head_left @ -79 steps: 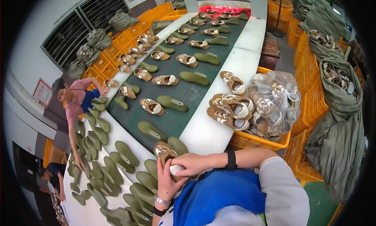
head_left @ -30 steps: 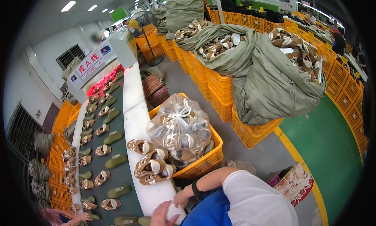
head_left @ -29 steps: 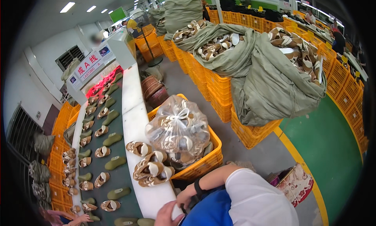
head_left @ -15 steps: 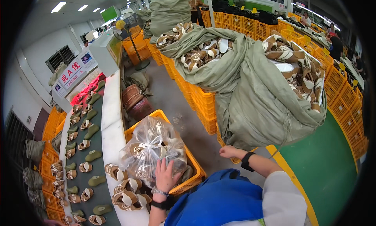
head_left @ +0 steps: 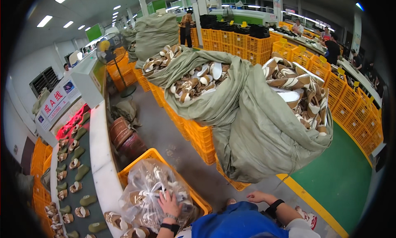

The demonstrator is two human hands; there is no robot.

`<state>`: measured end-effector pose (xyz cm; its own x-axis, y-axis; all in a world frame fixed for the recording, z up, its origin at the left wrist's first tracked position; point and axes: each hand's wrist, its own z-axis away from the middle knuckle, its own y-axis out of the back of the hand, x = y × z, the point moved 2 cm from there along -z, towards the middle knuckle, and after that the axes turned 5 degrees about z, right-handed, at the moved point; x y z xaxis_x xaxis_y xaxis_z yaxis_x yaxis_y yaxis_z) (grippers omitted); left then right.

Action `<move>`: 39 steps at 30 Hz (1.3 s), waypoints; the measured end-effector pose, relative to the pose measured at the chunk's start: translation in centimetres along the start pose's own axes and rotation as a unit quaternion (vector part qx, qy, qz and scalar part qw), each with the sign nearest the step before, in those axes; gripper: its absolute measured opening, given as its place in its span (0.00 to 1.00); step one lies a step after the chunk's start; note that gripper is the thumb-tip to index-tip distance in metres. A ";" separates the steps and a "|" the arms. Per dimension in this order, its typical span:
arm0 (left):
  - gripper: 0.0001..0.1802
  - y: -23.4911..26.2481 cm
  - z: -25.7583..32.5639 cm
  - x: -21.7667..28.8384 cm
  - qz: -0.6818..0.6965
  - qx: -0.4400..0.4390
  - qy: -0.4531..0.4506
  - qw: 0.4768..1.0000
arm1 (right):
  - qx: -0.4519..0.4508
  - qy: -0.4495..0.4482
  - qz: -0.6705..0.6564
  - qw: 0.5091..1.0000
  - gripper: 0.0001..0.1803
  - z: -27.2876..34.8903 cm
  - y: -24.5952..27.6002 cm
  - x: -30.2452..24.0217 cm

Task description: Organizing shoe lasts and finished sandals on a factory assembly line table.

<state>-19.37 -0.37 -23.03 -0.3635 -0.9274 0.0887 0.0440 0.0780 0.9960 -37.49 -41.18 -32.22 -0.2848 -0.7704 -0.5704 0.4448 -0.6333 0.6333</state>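
Left hand (head_left: 170,204) spread flat on clear bag (head_left: 154,192) of sandals in orange crate (head_left: 163,157) — right hand (head_left: 256,196) loose, half-open, touching nothing, beside blue shirt (head_left: 239,221).

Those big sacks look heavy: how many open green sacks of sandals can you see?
3: a far sack by the fan, a middle sack, and the nearest sack on the right. More may be hidden behind.
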 end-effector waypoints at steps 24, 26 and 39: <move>0.28 14.5 -16.5 13.5 0.058 -0.104 -0.254 0.960 | 0.039 0.203 -0.048 0.977 0.20 -3.2 23.6 -10.2; 0.29 15.9 -21.5 14.6 0.083 -0.107 -0.324 0.936 | 0.075 0.211 -0.067 0.972 0.20 -3.5 23.8 -10.1; 0.32 8.8 -66.4 8.2 0.074 -0.149 -0.187 0.968 | 0.028 0.019 -0.138 0.990 0.20 -13.3 29.8 -16.0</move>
<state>39.84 -31.59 -14.38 -0.6410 -0.7128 0.2847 0.3681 0.0400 0.9289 -8.35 -46.81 -11.19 -0.3564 -0.5655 -0.7438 0.3061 -0.8228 0.4789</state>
